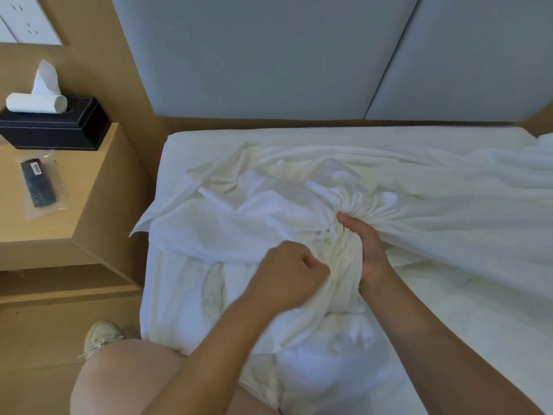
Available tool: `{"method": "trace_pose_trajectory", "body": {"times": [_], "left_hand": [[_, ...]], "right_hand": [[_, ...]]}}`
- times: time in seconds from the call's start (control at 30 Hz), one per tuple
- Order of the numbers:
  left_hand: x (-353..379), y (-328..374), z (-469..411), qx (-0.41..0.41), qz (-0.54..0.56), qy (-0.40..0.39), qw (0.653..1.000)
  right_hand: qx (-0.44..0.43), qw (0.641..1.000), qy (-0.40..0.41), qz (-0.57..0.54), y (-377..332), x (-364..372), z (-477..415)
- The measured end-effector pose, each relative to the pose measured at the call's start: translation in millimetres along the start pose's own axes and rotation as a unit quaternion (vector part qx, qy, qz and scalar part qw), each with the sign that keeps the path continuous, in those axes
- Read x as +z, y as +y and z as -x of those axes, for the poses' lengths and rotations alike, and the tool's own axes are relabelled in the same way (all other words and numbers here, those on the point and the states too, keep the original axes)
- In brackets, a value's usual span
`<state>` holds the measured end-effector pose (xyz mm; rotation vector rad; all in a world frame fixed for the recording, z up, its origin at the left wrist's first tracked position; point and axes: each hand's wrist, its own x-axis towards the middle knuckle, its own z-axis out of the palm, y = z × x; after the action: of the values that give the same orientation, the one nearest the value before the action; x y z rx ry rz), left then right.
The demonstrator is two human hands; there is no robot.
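I have both hands on the crumpled white bed sheet (299,211), bunched near the left edge of the white-covered bed (493,339). My right hand (369,250) grips the gathered neck, fingers curled round it. My left hand (288,274), just beside it, seems to pinch the same bunch, though it is blurred. The sheet's length trails off to the right, nearer the right hand.

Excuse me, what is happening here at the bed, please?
A person stands beside the bed and gathers a white sheet into a bunch on the mattress. The left hand grips the gathered cloth from one side, and the right hand has its grip on the other. The rest of the sheet lies wrinkled. A tissue box and a bagged remote sit on the nightstand.
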<state>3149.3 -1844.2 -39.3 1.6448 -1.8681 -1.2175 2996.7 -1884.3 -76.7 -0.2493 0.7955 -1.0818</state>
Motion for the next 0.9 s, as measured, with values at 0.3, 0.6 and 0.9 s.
{"method": "trace_pose_trajectory", "body": {"times": [0.3,0.6,0.9], "left_hand": [[-13.7,15.8,-55.5,-0.050,-0.166,0.147,0.974],[-38.8,15.5,-59.5,-0.163,-0.222,-0.207,0.939],[6.0,24.4,-84.3,-0.044,-0.017,0.056,0.997]], "right_hand": [[0.015,0.999,-0.031,-0.002,-1.1,2.3,7.5],[0.002,1.000,-0.018,-0.024,4.6,-2.2,6.5],[-0.016,0.999,-0.044,-0.013,2.6,0.1,9.7]]}}
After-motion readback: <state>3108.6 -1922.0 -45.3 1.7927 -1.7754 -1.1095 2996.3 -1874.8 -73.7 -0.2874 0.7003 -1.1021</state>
